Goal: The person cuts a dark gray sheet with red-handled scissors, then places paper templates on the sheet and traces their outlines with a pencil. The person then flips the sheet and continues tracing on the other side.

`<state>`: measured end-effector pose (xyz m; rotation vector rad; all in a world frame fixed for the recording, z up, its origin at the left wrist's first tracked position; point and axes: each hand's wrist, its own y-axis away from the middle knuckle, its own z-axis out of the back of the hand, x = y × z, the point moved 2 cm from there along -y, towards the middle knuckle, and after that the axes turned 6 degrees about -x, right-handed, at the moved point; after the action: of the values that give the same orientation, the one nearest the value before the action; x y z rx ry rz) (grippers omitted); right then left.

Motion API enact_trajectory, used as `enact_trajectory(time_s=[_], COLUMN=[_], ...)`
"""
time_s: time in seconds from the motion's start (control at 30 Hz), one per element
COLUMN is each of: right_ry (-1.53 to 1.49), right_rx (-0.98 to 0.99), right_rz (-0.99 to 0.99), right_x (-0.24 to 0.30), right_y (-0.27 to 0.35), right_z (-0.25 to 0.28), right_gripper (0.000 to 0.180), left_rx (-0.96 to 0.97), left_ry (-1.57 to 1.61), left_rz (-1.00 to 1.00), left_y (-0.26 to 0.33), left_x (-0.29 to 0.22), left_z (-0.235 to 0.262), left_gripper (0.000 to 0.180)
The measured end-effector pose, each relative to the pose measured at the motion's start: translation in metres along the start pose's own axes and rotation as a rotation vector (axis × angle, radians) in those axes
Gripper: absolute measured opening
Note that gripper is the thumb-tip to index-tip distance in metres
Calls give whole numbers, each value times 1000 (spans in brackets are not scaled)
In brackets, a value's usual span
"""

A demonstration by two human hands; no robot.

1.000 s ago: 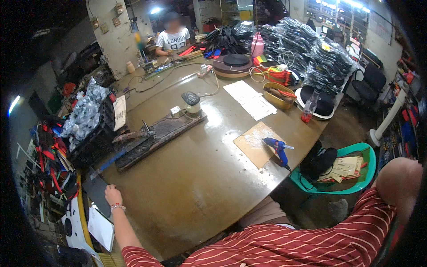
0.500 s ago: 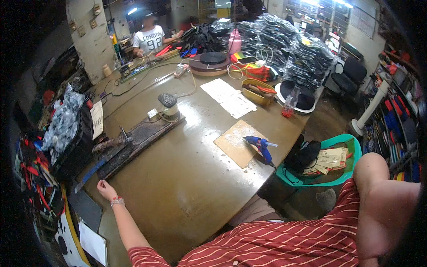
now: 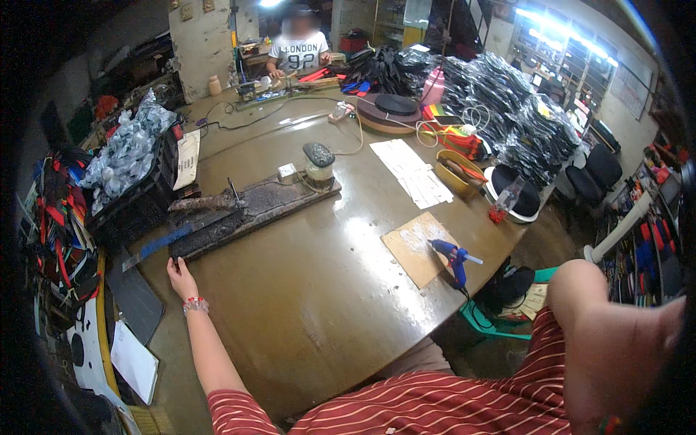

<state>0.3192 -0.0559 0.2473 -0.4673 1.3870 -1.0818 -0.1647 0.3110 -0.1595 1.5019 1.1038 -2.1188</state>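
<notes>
My left hand (image 3: 183, 281), with a beaded bracelet at the wrist, is at the near left end of a long dark board (image 3: 254, 217). Its fingers are stretched out, and the fingertips touch or nearly touch the board's end. On that board lie a rough, wrapped-looking bar (image 3: 201, 202), an upright metal bolt (image 3: 233, 189) and a blue strip (image 3: 161, 242) that sticks out to the left. A glass jar (image 3: 319, 174) with a dark, lumpy top stands at its far end. My right arm (image 3: 627, 341) is raised and bent at the right edge; its hand cannot be made out.
A blue glue gun (image 3: 454, 259) lies on a tan board (image 3: 420, 264) at the right. Beyond are white papers (image 3: 411, 174), a yellow basket (image 3: 460, 174) and wrapped black stacks (image 3: 507, 109). A black crate (image 3: 138, 196) stands left. Another person (image 3: 299, 54) works across the table.
My left hand has moved up to the board's end, its fingers straightening. The view has shifted, so the table things sit further right. The other person's arm has drawn in.
</notes>
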Motion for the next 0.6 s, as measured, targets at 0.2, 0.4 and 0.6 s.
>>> enact_trajectory(time_s=[0.2, 0.4, 0.6], right_ry=[356, 56, 189], right_rx=[147, 460, 626], right_rz=[-845, -2094, -2018], right_x=[-196, -283, -276], right_y=[183, 423, 446], right_z=[-58, -156, -186], right_gripper=[34, 89, 104], left_rx=[59, 13, 87], left_ry=[-3, 488, 471], left_rz=[99, 382, 368], left_y=[12, 14, 8], left_x=[-27, -19, -22], left_z=[8, 19, 32], left_gripper=[53, 45, 49])
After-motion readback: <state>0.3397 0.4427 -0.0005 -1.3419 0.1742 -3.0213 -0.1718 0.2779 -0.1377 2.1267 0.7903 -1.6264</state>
